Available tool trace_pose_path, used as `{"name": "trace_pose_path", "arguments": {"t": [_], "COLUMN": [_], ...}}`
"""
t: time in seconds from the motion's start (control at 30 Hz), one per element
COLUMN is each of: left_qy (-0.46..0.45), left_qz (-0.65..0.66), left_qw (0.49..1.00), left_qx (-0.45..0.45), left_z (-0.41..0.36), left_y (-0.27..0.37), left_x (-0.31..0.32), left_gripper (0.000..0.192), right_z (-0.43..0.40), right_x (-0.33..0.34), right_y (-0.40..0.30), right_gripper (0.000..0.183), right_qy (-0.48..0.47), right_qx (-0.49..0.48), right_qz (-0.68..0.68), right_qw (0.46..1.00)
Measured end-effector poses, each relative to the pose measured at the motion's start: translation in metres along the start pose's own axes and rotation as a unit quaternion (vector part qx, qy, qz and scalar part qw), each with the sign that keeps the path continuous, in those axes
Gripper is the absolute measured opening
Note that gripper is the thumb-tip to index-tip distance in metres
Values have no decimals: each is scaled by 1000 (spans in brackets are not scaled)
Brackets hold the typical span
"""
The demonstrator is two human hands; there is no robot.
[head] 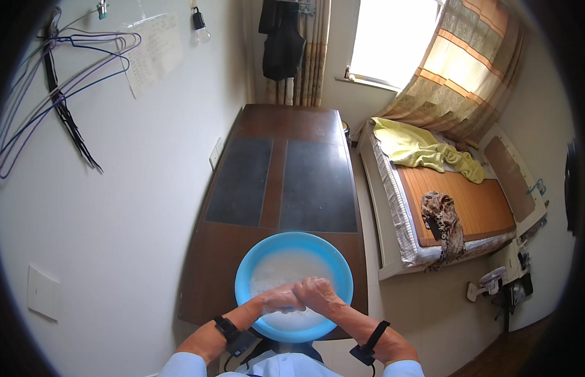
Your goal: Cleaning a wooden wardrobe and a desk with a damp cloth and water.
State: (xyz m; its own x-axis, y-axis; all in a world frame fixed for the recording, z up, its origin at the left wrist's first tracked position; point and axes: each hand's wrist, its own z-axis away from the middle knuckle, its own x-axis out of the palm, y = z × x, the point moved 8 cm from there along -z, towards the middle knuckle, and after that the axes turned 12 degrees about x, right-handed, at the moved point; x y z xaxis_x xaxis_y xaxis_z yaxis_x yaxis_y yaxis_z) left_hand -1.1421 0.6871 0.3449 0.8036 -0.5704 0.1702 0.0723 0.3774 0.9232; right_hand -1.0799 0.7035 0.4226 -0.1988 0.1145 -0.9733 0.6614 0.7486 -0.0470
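Observation:
A blue plastic basin stands at the near end of the dark wooden table. It holds cloudy water with whitish foam on the surface. Over the basin my left hand and my right hand are pressed together, both looking wet. My right fingers curl against the left hand. Whether anything small is pinched between them is hidden. Each forearm wears a black strap with a small device, the left one and the right one.
The wooden table with dark inset panels runs along the left wall. To the right stands a bed with a mat, a yellow-green blanket and a leopard-print cloth. A small fan is beyond its foot. Hangers hang at left.

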Motion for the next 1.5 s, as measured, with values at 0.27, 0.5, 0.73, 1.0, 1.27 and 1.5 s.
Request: {"name": "trace_pose_path", "arguments": {"t": [0.27,0.5,0.73,1.0,1.27,1.5], "left_qy": [82,161,155,174,158,166], "left_qz": [-397,-456,-527,-565,-571,-347], "left_qw": [907,859,831,774,762,850], "left_qx": [113,168,93,227,262,358], "left_z": [-27,-15,2,13,17,37], "left_y": [-34,-23,7,27,70,152], "left_x": [-20,-13,-4,2,16,-2], "left_gripper": [27,26,23,15,15,30], "right_z": [-7,4,17,31,34,9], "right_x": [24,46,53,56,51,-38], "right_y": [4,13,18,16,32,49], "right_gripper": [13,16,18,22,17,28], "right_qy": [-174,-277,-288,-259,-208,-216], "right_qx": [111,209,267,334,321,234], "right_qz": [-73,-106,-132,-219,-380,-560], "right_qw": [976,932,910,880,842,765]}}
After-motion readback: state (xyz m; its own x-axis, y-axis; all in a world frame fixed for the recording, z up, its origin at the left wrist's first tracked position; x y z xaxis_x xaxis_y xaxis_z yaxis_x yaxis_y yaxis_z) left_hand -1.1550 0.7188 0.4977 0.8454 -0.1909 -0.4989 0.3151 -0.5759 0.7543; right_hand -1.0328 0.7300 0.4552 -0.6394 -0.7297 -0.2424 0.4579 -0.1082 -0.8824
